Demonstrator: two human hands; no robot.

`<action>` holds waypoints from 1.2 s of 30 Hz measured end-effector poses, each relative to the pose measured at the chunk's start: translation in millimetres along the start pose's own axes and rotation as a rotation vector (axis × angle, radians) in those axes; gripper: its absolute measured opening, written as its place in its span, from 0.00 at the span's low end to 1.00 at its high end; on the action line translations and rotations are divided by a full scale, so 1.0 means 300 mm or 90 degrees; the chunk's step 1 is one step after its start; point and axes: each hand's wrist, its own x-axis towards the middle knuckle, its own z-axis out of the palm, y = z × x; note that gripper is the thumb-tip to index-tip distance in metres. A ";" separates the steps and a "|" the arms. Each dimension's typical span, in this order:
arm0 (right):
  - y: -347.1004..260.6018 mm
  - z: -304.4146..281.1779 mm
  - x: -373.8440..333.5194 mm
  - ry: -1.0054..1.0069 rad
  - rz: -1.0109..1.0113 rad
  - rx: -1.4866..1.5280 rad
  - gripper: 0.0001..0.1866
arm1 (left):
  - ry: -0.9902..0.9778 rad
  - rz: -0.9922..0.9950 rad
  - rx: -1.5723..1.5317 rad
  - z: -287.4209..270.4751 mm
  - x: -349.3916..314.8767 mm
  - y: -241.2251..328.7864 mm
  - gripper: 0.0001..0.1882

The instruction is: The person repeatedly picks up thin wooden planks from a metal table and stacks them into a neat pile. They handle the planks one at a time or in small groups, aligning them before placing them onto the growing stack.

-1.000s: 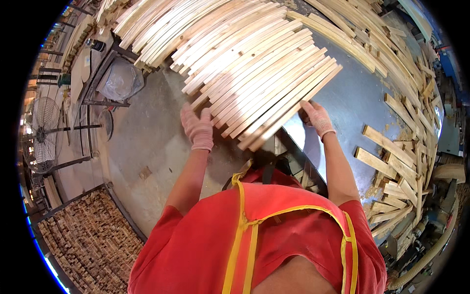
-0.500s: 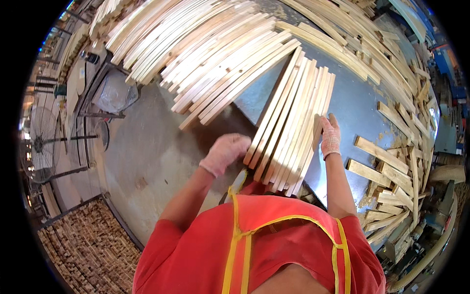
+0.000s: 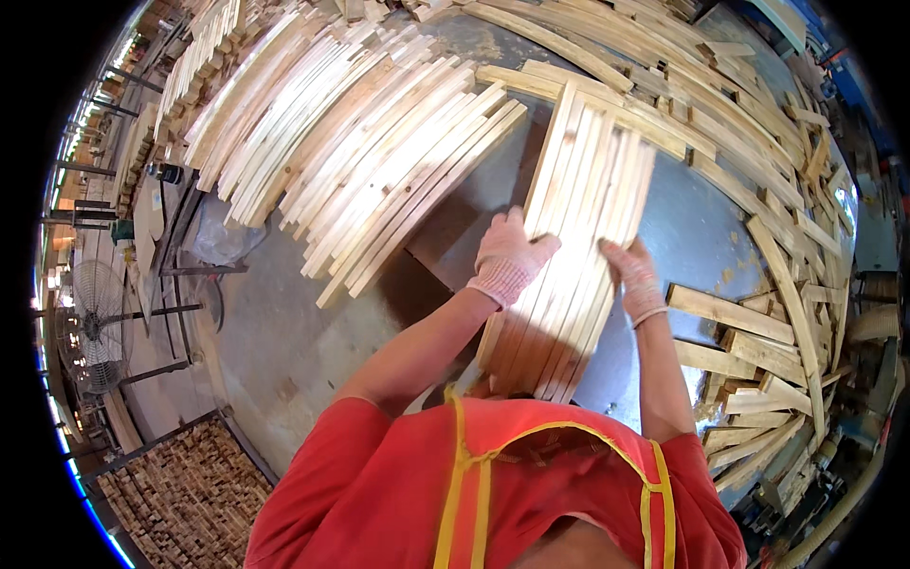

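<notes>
A bundle of pale wooden strips (image 3: 574, 275) lies lengthwise in front of me, its strips pressed side by side, the near end close to my apron. My gloved left hand (image 3: 512, 254) clasps the bundle's left side, thumb over the top. From the right side my gloved right hand (image 3: 635, 277) presses against it, thumb on the upper edge; its other fingers are partly hidden. Between them the two hands squeeze the bundle. Left of it spreads a long row of similar wooden strips (image 3: 365, 180).
Under the bundle is a grey metal table (image 3: 697, 223). Loose boards (image 3: 730, 313) pile up on the right and along the far side. At left stand a fan (image 3: 95, 322) and a plastic bag (image 3: 223, 235); a crate of stacked wood ends (image 3: 185, 493) sits lower left.
My left hand has moved up and right from the bundle's near left corner onto its side. The strips, fanned apart before, now sit tight together. My right hand has shifted slightly nearer.
</notes>
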 end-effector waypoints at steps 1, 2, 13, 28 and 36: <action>-0.063 -0.028 -0.004 -0.004 -0.053 0.018 0.38 | 0.034 0.059 -0.028 -0.041 -0.027 0.061 0.52; -0.184 0.021 -0.056 -0.004 -0.103 -0.001 0.40 | 0.073 0.108 -0.059 -0.080 -0.052 0.098 0.51; -0.237 -0.014 -0.163 0.101 -0.478 -0.397 0.34 | 0.348 0.591 0.013 -0.284 -0.017 0.011 0.51; 0.310 0.343 -0.237 -0.044 -0.079 -0.651 0.34 | 0.192 0.513 0.509 -0.397 0.018 -0.731 0.24; 0.400 0.372 -0.218 -0.108 -0.064 -0.076 0.46 | -0.230 0.179 0.058 -0.324 -0.491 -1.022 0.28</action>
